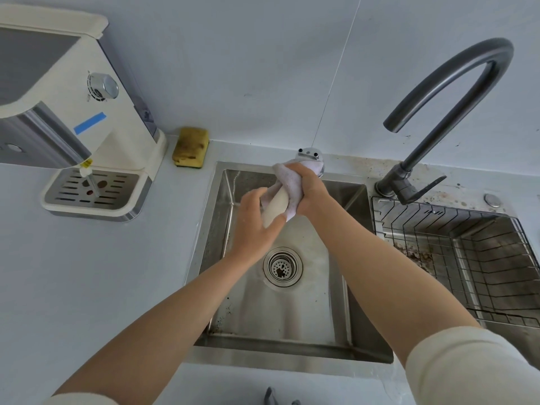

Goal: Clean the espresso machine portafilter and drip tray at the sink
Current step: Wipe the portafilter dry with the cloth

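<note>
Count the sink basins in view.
2. One stainless steel basin with a round drain strainer, centre, below the left hand gripping a cream portafilter handle and right hand gripping a white cloth. A second steel basin to its right, holding a black wire rack, cut by the frame edge.

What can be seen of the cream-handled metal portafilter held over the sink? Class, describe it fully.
The cream-handled metal portafilter is held tilted above the stainless steel sink, handle toward the person, shiny metal head toward the wall. The left hand grips the smooth cream handle; the right hand holds a pale pinkish-white cloth wrapped round its middle, hiding the neck and most of the head. Only the head's top edge, with two dark spots, shows.
</note>
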Demonstrator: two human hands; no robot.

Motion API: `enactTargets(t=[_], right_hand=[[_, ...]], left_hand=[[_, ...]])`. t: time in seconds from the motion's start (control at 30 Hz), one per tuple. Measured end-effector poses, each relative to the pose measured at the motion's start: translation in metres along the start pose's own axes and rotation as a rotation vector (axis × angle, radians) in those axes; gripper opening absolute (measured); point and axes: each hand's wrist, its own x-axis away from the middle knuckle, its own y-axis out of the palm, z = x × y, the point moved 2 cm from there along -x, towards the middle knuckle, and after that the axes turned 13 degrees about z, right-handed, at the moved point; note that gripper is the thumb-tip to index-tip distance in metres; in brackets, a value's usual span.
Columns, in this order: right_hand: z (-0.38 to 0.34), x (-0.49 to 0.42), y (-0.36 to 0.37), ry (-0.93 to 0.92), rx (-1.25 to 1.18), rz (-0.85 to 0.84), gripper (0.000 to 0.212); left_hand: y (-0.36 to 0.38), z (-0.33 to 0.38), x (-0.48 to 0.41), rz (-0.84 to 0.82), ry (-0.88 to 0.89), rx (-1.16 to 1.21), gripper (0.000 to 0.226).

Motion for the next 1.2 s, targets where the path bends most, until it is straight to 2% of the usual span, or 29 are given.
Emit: enactTargets(t=[0.03,0.07,0.1,0.13,0.23,0.37,0.53,0.67,0.77,0.83,0.9,0.97,1.03,1.1,1.2], right_hand=[[0.002,0.002,0.0,0.021,-0.241,-0.056,0.046],[0.003,-0.008,0.002,0.136,-0.491,-0.206,0.038],[0.013,-0.018,0.0,-0.035,-0.484,-0.136,0.027],[0.021,-0.021,-0.001,-0.017,-0.57,-0.095,0.021],[0.032,-0.021,-0.002,0.054,-0.484,0.011,0.03],[0.04,-0.021,0.005,0.078,-0.518,-0.063,0.04],[0.05,-0.018,0.016,0.083,-0.518,-0.142,0.02],[0.056,-0.012,0.026,0.071,-0.557,-0.162,0.016],[0.057,-0.008,0.029,0.057,-0.552,-0.165,0.016],[0.059,-0.01,0.028,0.029,-0.547,-0.147,0.02],[0.058,-0.011,0.022,0.003,-0.504,-0.1,0.021],[0.057,-0.015,0.015,-0.038,-0.398,-0.016,0.03],[0.058,-0.013,0.008,-0.069,-0.244,0.056,0.036],[0.065,-0.014,0.005,-0.075,-0.112,0.1,0.023],[0.071,-0.012,0.014,-0.105,0.091,0.099,0.014]], left_hand=[[0.001,0.002,0.002,0.013,0.038,0.0,0.073],[0.003,0.001,0.003,0.033,0.063,0.005,0.076],[0.004,0.001,0.004,0.055,0.076,0.013,0.076],[0.005,0.001,0.005,0.074,0.078,0.023,0.076],[0.006,-0.003,0.004,0.124,0.059,0.058,0.077],[0.01,0.001,0.0,0.183,0.028,0.171,0.074],[0.019,0.003,-0.012,0.27,-0.154,0.154,0.056],[0.025,-0.004,-0.023,0.36,-0.317,0.207,0.045],[0.027,-0.008,-0.024,0.39,-0.37,0.283,0.047],[0.028,-0.012,-0.025,0.323,-0.406,0.312,0.04],[0.03,-0.015,-0.027,0.172,-0.491,0.276,0.035],[0.028,-0.018,-0.034,0.015,-0.581,0.202,0.035],[0.021,-0.019,-0.045,-0.054,-0.632,0.194,0.032],[0.016,-0.017,-0.057,-0.096,-0.654,0.193,0.031],[0.022,-0.009,-0.062,-0.199,-0.663,0.077,0.028]])
